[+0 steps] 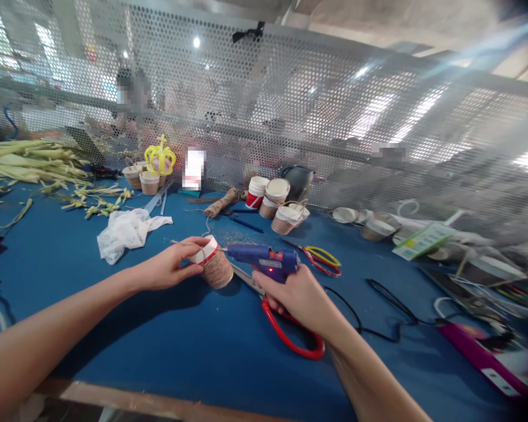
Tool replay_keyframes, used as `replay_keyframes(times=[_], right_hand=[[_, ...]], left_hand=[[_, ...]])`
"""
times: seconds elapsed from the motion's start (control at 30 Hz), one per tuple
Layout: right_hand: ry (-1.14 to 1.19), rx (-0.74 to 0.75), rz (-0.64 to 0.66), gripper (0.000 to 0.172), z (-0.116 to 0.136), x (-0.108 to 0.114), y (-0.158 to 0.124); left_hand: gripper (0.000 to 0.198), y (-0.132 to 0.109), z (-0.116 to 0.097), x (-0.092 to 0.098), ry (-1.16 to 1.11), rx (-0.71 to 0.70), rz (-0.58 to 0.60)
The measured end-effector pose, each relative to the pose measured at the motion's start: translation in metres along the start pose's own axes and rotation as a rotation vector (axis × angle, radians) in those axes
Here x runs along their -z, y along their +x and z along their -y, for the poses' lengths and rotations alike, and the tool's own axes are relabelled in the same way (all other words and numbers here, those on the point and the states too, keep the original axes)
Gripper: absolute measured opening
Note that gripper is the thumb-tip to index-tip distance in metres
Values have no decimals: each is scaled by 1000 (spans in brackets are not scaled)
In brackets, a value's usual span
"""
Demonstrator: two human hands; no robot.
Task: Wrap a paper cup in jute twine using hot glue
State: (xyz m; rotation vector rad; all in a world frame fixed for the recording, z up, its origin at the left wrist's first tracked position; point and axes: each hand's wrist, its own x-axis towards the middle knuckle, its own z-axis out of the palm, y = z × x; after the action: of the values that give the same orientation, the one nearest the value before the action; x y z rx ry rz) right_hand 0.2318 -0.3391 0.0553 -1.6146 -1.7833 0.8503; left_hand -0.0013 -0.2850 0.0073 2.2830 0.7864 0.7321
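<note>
My left hand pinches the rim of a small paper cup that is wound with brown twine. A red and white band of the cup still shows near its rim, and the cup is tilted. In my right hand is a blue hot glue gun with a red light lit. Its nozzle points left and meets or nearly meets the cup near the red band. Large red-handled scissors lie partly beneath my right hand. A strand of twine runs from the cup back toward a twine roll.
Yellow-handled scissors, several wrapped cups and a white cloth lie around. A black cord runs right toward a purple power strip. Behind stands a perforated metal screen; dry husks are at left.
</note>
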Motion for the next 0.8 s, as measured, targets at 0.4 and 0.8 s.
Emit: replay_keyframes(times=[0.4, 0.8], right_hand=[[177, -119, -220, 26, -28, 23, 45], [-288, -139, -293, 25, -52, 11, 96]], left_hand=[[11, 2, -5, 3, 31, -14, -54], [10, 1, -16, 6, 18, 28, -26]])
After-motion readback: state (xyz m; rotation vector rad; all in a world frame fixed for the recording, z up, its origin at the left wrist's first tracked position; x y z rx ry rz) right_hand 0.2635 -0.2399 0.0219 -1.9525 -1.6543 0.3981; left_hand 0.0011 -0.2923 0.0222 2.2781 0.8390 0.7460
